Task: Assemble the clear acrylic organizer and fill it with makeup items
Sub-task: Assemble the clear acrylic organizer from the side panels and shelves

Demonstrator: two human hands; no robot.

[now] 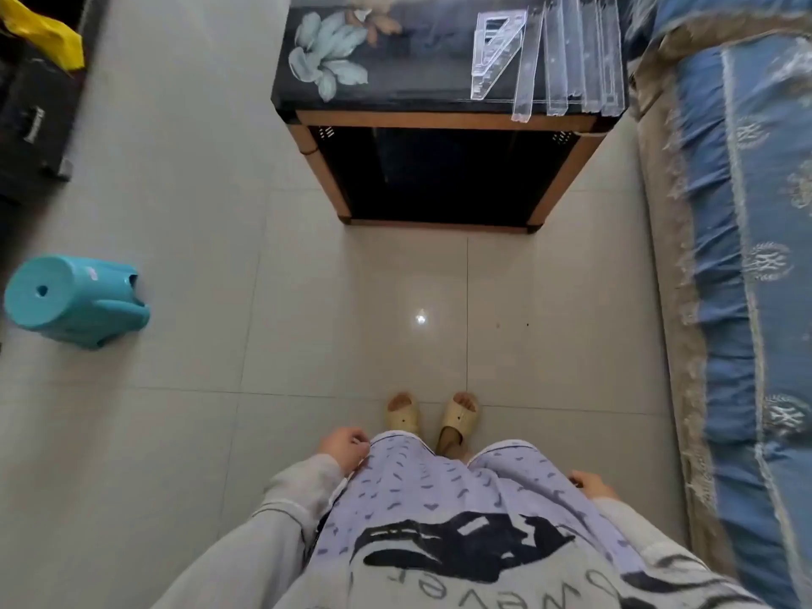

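Note:
Several clear acrylic organizer panels (575,54) lie flat on the right part of a dark glass-topped table (395,81) with a flower print, far ahead of me. Two triangular side pieces (496,50) lie to their left. I stand well back from the table. My left hand (345,448) hangs beside my thigh with loosely curled fingers and holds nothing. By my right hip, my right hand (591,483) also hangs loose and holds nothing. No makeup items show.
A sofa with a blue patterned cover (747,257) runs along the right side. A turquoise plastic stool (74,298) lies tipped on the tiled floor at left. A yellow bag (48,33) and dark boxes (30,125) sit far left.

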